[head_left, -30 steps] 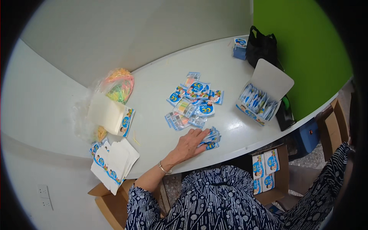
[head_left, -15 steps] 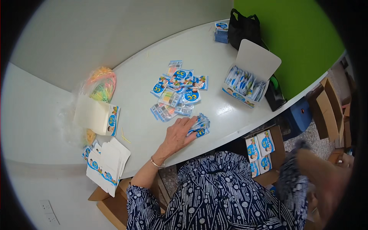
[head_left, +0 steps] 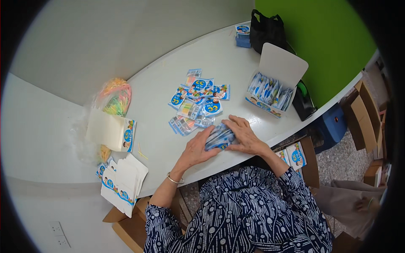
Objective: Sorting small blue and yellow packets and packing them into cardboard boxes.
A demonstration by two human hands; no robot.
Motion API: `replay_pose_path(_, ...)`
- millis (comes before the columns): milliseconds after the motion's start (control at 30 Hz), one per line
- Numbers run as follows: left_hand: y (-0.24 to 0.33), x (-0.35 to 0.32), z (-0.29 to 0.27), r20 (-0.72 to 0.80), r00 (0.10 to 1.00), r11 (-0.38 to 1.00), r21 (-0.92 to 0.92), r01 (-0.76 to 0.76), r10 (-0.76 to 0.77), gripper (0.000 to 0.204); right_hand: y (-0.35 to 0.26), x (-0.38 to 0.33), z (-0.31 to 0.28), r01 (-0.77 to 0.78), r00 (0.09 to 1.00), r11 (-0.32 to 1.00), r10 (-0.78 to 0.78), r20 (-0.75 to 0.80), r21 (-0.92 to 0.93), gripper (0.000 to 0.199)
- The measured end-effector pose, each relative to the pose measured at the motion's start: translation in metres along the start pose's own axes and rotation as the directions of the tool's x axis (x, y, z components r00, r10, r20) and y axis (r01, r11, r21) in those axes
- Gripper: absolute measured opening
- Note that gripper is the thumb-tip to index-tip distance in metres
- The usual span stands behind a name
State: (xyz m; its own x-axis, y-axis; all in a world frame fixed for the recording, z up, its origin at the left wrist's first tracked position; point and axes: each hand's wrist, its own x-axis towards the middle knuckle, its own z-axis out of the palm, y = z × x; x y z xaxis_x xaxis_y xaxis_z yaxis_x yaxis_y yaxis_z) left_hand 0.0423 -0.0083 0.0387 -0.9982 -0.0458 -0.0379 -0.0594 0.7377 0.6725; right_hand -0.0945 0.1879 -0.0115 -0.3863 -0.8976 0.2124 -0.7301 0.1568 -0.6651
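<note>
Near the table's front edge, a row of small blue-and-white plastic packets (head_left: 220, 136) stands gathered between my two hands. My left hand (head_left: 195, 149) presses on its left side, fingers and thumb curved around it. From the right, my right hand (head_left: 248, 140) closes on the same packets. Just beyond them lies a loose pile of similar flat packets (head_left: 199, 99), some showing pastel-coloured contents through clear film. Further right, an open carton (head_left: 258, 105) with a raised white lid holds a row of packets.
Open on the left stands another carton (head_left: 128, 135), beside a plastic bag of coloured strips (head_left: 116, 99). Flat carton blanks (head_left: 122, 181) lie below it. A black bag (head_left: 268, 31) and stacked packets (head_left: 243, 40) sit at the back. Another person's hand (head_left: 366, 205) shows at lower right.
My right hand has come from the lower right onto the table and taken hold of the packets' right side. My left hand stays at them. The view has shifted slightly.
</note>
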Motion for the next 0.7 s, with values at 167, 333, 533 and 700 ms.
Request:
replay_pose_path(167,0.005,0.003,-0.006,0.104,0.993,0.994,-0.092,0.061,-0.051,0.090,-0.004,0.000,0.001,-0.057,0.998,0.998,0.057,0.011,0.034,0.096)
replay_pose_path(333,0.011,0.006,-0.007,0.111,0.992,0.997,-0.040,0.060,-0.055,0.089,0.000,0.003,0.007,-0.023,1.000,0.996,0.023,0.004,0.087,0.101)
replay_pose_path(533,0.000,0.014,-0.016,0.147,0.975,0.900,-0.383,0.209,-0.165,0.060,0.001,0.003,0.010,-0.056,0.998,0.997,0.056,-0.012,0.055,0.098)
replay_pose_path(700,0.012,0.010,-0.024,0.134,0.963,0.947,-0.194,0.257,-0.234,0.043,0.001,0.000,0.011,-0.065,0.997,0.997,0.067,-0.033,0.044,0.096)
